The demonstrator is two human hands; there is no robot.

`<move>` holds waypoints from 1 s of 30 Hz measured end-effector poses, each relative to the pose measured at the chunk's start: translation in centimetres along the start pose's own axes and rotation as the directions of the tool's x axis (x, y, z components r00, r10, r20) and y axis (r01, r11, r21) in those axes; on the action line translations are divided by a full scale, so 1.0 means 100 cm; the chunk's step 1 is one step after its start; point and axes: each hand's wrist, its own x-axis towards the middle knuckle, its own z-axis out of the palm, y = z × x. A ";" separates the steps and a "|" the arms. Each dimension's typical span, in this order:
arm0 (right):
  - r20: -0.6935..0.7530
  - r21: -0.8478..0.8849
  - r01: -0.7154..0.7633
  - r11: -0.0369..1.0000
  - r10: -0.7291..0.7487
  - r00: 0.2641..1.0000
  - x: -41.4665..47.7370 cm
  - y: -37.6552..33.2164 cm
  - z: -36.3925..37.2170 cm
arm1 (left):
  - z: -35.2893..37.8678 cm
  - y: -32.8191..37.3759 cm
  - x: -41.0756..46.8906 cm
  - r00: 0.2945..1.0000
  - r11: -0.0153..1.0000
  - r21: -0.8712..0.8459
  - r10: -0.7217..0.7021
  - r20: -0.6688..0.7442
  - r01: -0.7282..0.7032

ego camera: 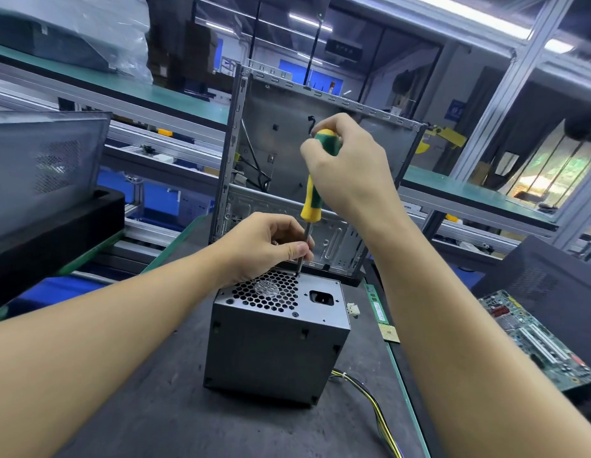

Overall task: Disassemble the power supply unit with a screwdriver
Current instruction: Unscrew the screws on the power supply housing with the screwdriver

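Head view: a grey metal power supply [277, 345] stands on its end in the middle of the dark desk [148, 408], a little toward the far edge, with the face that has the fan grille and the socket turned up. The right hand [350, 166] is wrapped around the top of the green and yellow screwdriver [311, 200], which stands almost upright. The left hand [264, 246] pinches the thin steel shaft between thumb and finger, just above the tip. The tip rests at the far edge of the grille face, I think on a screw there, but the screw itself is too small to see.

The box looks stiff and rather heavy, so I think it will not bend. It stands tall, however, and a sideways push could make it slide or tip. I would take hold of it by the plain side walls, not by the grille. The yellow and black wires [376, 404] at its lower right are soft and should not be pulled.

Behind it stands an open computer case [280, 133]. A circuit board [535, 338] lies beyond the right edge of the desk.
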 end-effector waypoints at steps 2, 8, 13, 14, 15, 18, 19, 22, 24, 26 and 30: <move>-0.024 -0.038 0.057 0.998 -0.058 0.998 -0.001 0.001 0.001 | 0.000 -0.001 0.000 1.000 1.000 0.020 0.005 -0.007 -0.005; -0.053 0.020 0.025 0.999 -0.024 0.998 -0.002 0.004 -0.003 | 0.001 0.002 0.001 1.000 0.998 0.057 0.004 -0.015 -0.003; 0.018 0.042 -0.077 0.996 0.076 0.997 0.000 0.000 -0.004 | 0.000 0.006 -0.001 0.997 0.999 0.034 -0.029 0.066 0.027; 0.026 0.032 -0.079 0.996 0.078 0.997 0.000 0.000 -0.003 | 0.000 0.007 -0.001 0.998 0.998 0.048 -0.034 0.061 0.032; 0.025 0.021 -0.074 0.997 0.073 0.997 0.000 0.000 -0.003 | 0.000 0.007 -0.001 0.998 0.998 0.051 -0.041 0.050 0.039; -0.017 -0.017 -0.007 1.000 0.007 1.000 -0.002 0.001 -0.003 | 0.001 0.006 -0.001 0.999 0.995 0.088 -0.038 0.020 0.036; -0.020 -0.022 0.024 0.999 -0.024 1.000 -0.003 0.001 -0.004 | 0.002 0.006 -0.001 0.999 0.994 0.109 -0.033 0.015 0.031; -0.030 0.015 0.032 0.999 -0.031 0.999 -0.006 0.000 -0.005 | 0.003 0.005 0.000 1.000 0.990 0.143 -0.017 0.003 0.016; -0.038 0.047 0.012 0.999 -0.010 0.999 -0.007 -0.002 -0.005 | 0.003 0.004 0.001 1.000 0.989 0.145 -0.016 -0.002 0.016; -0.023 0.052 0.005 0.999 -0.004 1.000 -0.008 -0.004 -0.005 | 0.003 0.004 0.001 1.000 0.989 0.147 -0.012 -0.004 0.013; 0.002 0.036 -0.003 0.999 0.002 1.000 -0.009 -0.007 -0.004 | 0.004 0.006 -0.001 1.000 0.986 0.165 0.003 -0.012 -0.001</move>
